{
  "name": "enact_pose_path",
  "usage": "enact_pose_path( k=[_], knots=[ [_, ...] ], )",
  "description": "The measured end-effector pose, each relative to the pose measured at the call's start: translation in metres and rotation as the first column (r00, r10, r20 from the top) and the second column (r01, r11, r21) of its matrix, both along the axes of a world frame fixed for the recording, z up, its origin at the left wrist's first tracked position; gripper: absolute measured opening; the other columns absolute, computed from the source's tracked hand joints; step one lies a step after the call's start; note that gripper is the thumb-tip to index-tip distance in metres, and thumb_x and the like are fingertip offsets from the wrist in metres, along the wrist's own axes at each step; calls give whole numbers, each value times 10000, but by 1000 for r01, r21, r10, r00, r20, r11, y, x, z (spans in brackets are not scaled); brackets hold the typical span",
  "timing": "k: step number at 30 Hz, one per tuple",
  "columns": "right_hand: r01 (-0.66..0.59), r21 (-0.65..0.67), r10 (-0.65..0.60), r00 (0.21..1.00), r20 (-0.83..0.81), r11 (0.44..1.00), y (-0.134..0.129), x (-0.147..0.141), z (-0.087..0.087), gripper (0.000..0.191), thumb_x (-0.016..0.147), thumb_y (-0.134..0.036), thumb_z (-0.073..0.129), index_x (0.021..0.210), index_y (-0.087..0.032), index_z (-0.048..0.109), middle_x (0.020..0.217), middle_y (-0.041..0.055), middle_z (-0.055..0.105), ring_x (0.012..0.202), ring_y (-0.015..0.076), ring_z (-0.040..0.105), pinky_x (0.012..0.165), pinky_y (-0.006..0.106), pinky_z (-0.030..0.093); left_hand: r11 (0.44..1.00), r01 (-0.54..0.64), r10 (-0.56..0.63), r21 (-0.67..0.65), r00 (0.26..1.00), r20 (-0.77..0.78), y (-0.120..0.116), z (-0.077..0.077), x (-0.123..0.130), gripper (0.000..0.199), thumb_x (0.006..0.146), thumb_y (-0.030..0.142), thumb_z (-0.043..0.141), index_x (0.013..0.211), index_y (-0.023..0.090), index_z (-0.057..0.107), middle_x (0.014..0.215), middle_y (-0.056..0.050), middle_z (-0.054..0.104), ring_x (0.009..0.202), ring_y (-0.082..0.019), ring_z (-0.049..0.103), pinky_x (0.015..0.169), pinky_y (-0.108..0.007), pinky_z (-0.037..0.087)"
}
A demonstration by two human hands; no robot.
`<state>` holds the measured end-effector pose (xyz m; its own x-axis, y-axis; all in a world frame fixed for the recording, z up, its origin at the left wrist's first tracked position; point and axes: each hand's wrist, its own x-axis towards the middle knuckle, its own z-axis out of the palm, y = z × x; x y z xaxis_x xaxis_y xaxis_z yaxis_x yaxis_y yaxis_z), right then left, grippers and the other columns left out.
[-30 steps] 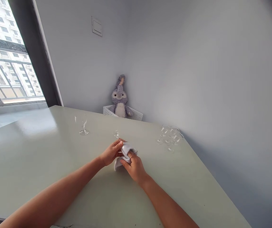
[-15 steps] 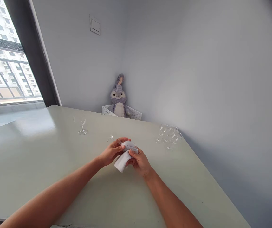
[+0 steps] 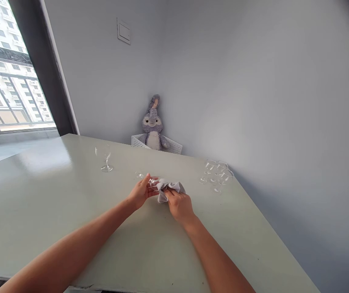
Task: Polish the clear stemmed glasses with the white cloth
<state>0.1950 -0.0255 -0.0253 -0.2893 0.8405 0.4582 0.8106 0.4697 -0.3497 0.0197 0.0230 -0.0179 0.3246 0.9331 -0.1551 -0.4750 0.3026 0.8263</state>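
My left hand [image 3: 141,192] is closed around the bowl of a clear stemmed glass [image 3: 152,183], which lies tipped sideways with its foot pointing left. In my right hand [image 3: 179,203] is a light grey cloth [image 3: 176,187], bunched up against the mouth of that glass. The fingers of my right hand push into the cloth, and part of them is hidden in its folds. Whether cloth reaches inside the bowl I cannot tell for sure.
One stemmed glass [image 3: 105,158] stands upright at the back left of the pale table [image 3: 107,236]. Several more stemmed glasses [image 3: 219,173] are grouped at the right near the wall. A plush rabbit [image 3: 153,126] sits in a white basket [image 3: 174,148] in the corner.
The cloth has gone from hanging flat over the glass to bunched at its mouth. My right hand has turned knuckles up, and my left hand has shifted slightly left.
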Motion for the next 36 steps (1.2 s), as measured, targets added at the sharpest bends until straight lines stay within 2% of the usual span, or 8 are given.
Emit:
enact_pose_path(
  k=[3,6,9,15,19,24,30,36],
  knots=[
    [88,47,-79,984,-161,995,1,4,4,431,830,-155,420,1216,-331,492,1153,0,599,900,190,593,719,295,452,980,-165,169,-111,985,32,11,1,-10,357,826,453,477,942,129,573,899,-102,646,759,-178,640,701,-307,516],
    [214,122,-157,919,-363,969,-2,5,10,360,882,-234,373,1219,-261,495,1080,36,634,853,178,612,694,287,473,937,-292,299,-191,954,10,19,3,-18,328,835,431,469,918,128,561,915,-117,643,750,-180,649,711,-316,520],
    [174,250,-90,945,-315,953,-9,-4,17,341,897,-258,372,1197,-207,524,1068,83,635,915,197,597,774,321,461,923,-330,329,-196,944,-38,18,1,-17,319,824,429,483,896,128,562,882,-109,645,718,-175,648,683,-305,517],
    [-150,258,117,983,138,955,-20,-25,19,388,862,-291,461,1246,-244,491,1327,54,450,1232,278,358,1013,483,259,976,-185,211,119,937,-279,-5,-4,5,402,732,527,535,863,152,598,732,-35,639,654,-167,598,601,-267,468],
    [-142,164,152,987,-49,976,-20,-24,19,351,882,-230,397,1209,-263,522,1382,27,369,1191,230,398,951,405,363,942,-34,165,334,912,-375,-20,3,12,393,791,501,455,937,176,620,942,-50,653,908,-198,576,814,-293,430],
    [-124,88,149,912,-382,988,-18,-20,20,247,862,-247,435,1000,-259,640,1277,41,479,1077,208,487,899,372,401,912,58,88,406,939,-332,-26,11,12,437,826,462,429,1160,205,545,1231,-59,532,1159,-221,443,976,-329,338],
    [-184,-175,-36,583,-812,967,-11,-14,24,263,829,-353,491,1014,-219,622,1005,47,625,910,184,552,789,304,423,921,135,-29,364,959,-281,-28,9,15,421,829,464,446,1159,220,540,1217,-66,512,1062,-222,498,851,-335,447],
    [-519,-348,-380,49,-924,780,5,-7,17,335,739,-452,581,853,-149,669,860,59,668,815,199,591,738,304,439,835,148,24,531,953,-303,-28,8,14,349,840,433,446,1075,211,576,1101,-71,524,1020,-217,507,844,-372,468]
  ],
)
